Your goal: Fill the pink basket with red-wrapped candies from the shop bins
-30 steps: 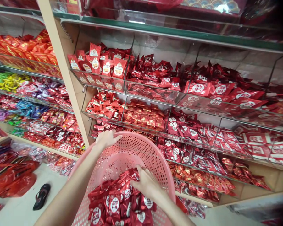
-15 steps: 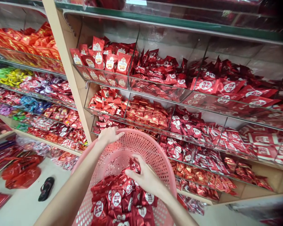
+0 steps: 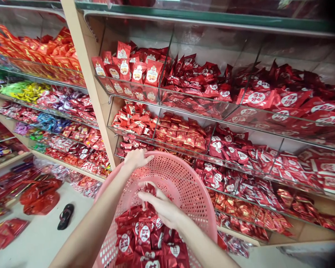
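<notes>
A large pink perforated plastic basket [image 3: 195, 186] stands tilted toward me, with many shiny red packets [image 3: 145, 234] with white printed ovals piled in its lower part. My left hand [image 3: 136, 159] is closed over the basket's far left rim, thumb pointing inward. Inside the basket, my right hand [image 3: 162, 203] is above the pile, thumb and fingers closed around a red packet [image 3: 148, 190]. That packet is partly covered by the fingers, and its print cannot be read.
Glass-fronted shelves [image 3: 195, 102] full of red packets rise just beyond the basket. A wooden upright [image 3: 89, 74] divides them from shelves of colourful sweets [image 3: 28, 91] at left. On the floor lie a dark flip-flop [image 3: 65, 216] and a red plastic bag [image 3: 41, 199].
My right hand has moved left within the basket and lifted a red packet off the pile. My left hand stays on the rim. The view has shifted slightly left.
</notes>
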Demonstrator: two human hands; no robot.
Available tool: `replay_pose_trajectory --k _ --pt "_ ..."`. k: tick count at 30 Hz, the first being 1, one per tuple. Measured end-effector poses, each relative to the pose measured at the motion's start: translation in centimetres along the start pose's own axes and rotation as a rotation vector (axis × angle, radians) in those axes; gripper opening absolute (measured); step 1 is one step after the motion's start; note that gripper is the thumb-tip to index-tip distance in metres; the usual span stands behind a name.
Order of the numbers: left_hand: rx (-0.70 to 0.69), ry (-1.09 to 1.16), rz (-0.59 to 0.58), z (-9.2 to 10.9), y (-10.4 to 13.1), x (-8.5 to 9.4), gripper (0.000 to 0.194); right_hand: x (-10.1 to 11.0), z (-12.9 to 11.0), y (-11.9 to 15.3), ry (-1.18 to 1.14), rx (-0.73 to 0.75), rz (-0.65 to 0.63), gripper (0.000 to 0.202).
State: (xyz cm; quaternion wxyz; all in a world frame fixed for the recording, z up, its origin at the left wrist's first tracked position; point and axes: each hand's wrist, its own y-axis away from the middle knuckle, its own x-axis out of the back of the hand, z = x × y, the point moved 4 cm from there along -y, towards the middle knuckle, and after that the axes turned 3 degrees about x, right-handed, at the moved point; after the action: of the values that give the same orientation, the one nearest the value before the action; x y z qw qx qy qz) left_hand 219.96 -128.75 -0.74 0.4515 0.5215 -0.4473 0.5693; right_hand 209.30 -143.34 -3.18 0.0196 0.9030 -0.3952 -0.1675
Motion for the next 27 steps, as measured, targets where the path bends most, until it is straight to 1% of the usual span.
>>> replay_pose_trajectory --k 2,4,6,8,10,11,13,15,18,22,24,27 --pt "0.002 0.004 0.0 0.0 0.0 -0.1 0.072 0.0 0.3 0.0 0.065 -0.024 0.0 0.035" --pt "0.006 0.01 0.0 -0.1 0.0 -0.1 0.074 0.2 0.3 0.2 0.162 -0.024 0.017 0.043" --pt "0.01 0.017 -0.002 -0.1 0.0 -0.1 0.073 0.3 -0.3 0.5 0.304 0.047 0.035 0.051" --pt "0.016 0.023 -0.017 0.0 -0.1 -0.2 0.071 -0.2 -1.0 0.9 0.458 0.152 0.021 0.055" --pt "0.016 0.023 -0.022 0.2 -0.2 -0.3 0.068 -1.3 -1.3 1.3 0.582 0.221 -0.011 0.051" --pt "0.015 0.022 -0.02 0.3 -0.3 -0.3 0.067 -1.9 -1.1 1.4 0.627 0.23 -0.026 0.043" --pt "0.013 0.021 -0.007 0.5 -0.4 -0.4 0.067 -3.3 -0.2 1.5 0.708 0.206 -0.031 0.028" --pt "0.012 0.022 0.0 0.6 -0.4 -0.4 0.067 -4.5 1.2 1.4 0.774 0.153 -0.021 0.025" --pt "0.007 0.022 -0.01 0.5 -0.4 -0.3 0.068 -5.7 3.4 1.4 0.889 0.077 -0.043 0.029" --pt "0.006 0.02 -0.025 0.2 -0.2 -0.3 0.071 -6.2 5.7 1.5 0.977 0.026 -0.069 0.031" --pt "0.008 0.023 -0.029 0.1 -0.2 -0.2 0.07 -6.3 6.2 1.7 0.996 0.039 -0.082 0.035" --pt "0.017 0.03 -0.037 0.1 -0.2 -0.3 0.069 -6.3 6.2 2.1 1.034 0.054 -0.122 0.044"
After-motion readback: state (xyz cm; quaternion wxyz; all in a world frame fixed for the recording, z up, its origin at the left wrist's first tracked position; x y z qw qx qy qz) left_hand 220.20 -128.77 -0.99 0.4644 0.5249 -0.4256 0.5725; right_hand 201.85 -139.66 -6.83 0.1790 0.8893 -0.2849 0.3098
